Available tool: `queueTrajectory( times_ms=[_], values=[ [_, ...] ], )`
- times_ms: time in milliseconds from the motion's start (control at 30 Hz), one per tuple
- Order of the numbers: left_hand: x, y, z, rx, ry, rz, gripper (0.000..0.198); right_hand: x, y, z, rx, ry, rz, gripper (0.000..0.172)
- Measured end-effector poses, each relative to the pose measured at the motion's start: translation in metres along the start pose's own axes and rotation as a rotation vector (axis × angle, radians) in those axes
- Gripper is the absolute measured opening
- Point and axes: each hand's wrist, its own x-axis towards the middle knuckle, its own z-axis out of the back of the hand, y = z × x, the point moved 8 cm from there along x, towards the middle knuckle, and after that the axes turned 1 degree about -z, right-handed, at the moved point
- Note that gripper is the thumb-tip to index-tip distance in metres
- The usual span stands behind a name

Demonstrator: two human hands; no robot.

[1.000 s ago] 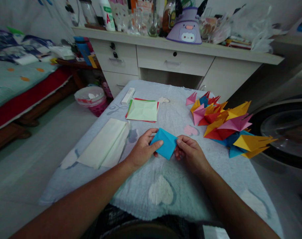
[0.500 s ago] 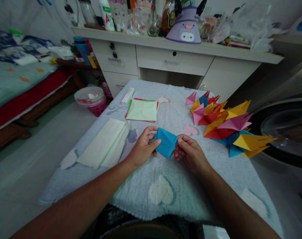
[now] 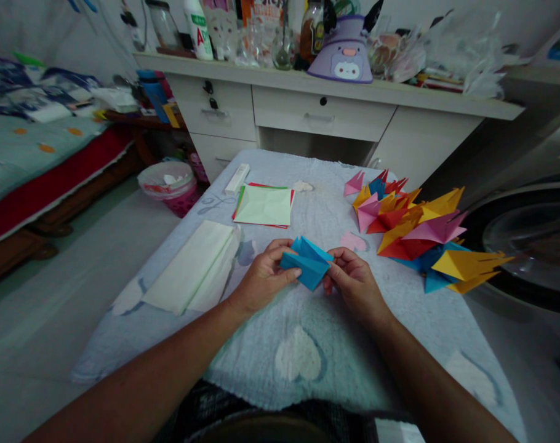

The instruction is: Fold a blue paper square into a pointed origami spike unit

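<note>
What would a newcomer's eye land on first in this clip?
Probably the cluster of pointed, folded-paper shapes in yellow, red, pink and blue, along the right side of the cloth-covered table. Next, the bright blue folded paper near the table's middle, held between the left hand and right hand. Behind, a purple cone-like object stands on the white counter.

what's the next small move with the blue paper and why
The left hand should probably press the near flap of the blue paper flat with its thumb: the layers look parted along the top, that thumb rests on the flap, and the right hand pinches the right corner, which should steady it.
</note>
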Motion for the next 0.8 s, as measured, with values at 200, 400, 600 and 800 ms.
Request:
queueTrajectory(
  times_ms=[200, 400, 600, 800],
  values=[
    [-0.006, -0.023, -0.004, 0.388, 0.025, -0.208, 0.010, 0.002, 0.000, 0.004, 0.030, -0.059, 0.062, 0.034],
    [-0.012, -0.042, -0.004, 0.616, -0.082, -0.389, 0.014, -0.006, 0.013, 0.009, -0.131, -0.114, 0.161, 0.023],
    [-0.017, -0.049, -0.009, 0.716, -0.096, -0.514, 0.018, -0.009, 0.015, 0.003, -0.210, -0.067, 0.156, 0.015],
    [-0.021, -0.054, -0.014, 0.777, -0.083, -0.610, 0.018, -0.008, 0.016, 0.004, -0.319, -0.102, 0.166, 0.013]
  ],
)
